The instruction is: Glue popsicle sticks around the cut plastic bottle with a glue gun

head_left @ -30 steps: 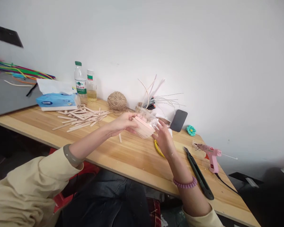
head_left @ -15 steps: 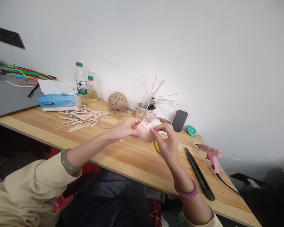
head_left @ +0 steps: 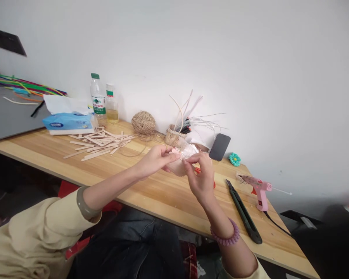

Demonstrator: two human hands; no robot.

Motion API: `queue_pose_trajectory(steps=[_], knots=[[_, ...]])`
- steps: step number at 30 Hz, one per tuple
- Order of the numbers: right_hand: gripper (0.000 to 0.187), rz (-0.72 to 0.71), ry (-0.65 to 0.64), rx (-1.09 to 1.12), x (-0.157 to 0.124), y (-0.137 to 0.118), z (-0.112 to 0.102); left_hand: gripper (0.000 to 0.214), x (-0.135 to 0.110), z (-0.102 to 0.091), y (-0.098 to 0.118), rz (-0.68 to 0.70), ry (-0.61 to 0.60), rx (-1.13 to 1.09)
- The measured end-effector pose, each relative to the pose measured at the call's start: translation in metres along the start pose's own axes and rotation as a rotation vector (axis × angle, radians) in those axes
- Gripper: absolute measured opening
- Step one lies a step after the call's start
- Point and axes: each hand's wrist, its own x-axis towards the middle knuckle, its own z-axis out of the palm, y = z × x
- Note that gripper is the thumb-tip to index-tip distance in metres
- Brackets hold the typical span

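Above the table, my left hand (head_left: 154, 161) is closed on a pale panel of craft sticks (head_left: 178, 169), its thumb lying across the upper part. My right hand (head_left: 203, 176) pinches at the panel's upper right edge, and its fingertips almost meet the left thumb. Whether a small piece sits between those right fingers is too fine to make out. A red-orange object (head_left: 197, 170) shows partly behind my right hand. Just beyond the panel lies a crumpled clear plastic bag (head_left: 188, 149).
Loose craft sticks (head_left: 100, 144) lie left, near a tissue pack (head_left: 69, 123), bottles (head_left: 98, 97) and a twine ball (head_left: 143, 122). A small basket (head_left: 173, 136) and a phone (head_left: 220, 147) are behind. A utility knife (head_left: 243, 211) and pink glue gun (head_left: 260, 190) lie right.
My left thumb has moved across onto the panel, and the panel has tilted. A red-orange object now shows beside my right hand, where a yellow one was visible. The view has shifted slightly.
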Motion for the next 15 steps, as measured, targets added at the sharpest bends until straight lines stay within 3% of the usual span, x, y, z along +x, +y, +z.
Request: queue_pose_trajectory(steps=[8, 12, 15], knots=[[0.012, -0.018, 0.014, -0.047, -0.002, 0.003, 0.013, 0.035, 0.005, -0.003, -0.014, -0.010, 0.096, 0.032], [0.015, 0.129, -0.034, 0.099, -0.003, 0.008, 0.009, 0.032, 0.014, -0.019, -0.014, -0.038, -0.034, 0.128], [0.016, 0.271, 0.030, 0.165, -0.009, 0.017, -0.016, 0.019, 0.024, -0.030, -0.010, 0.034, -0.153, 0.385]])
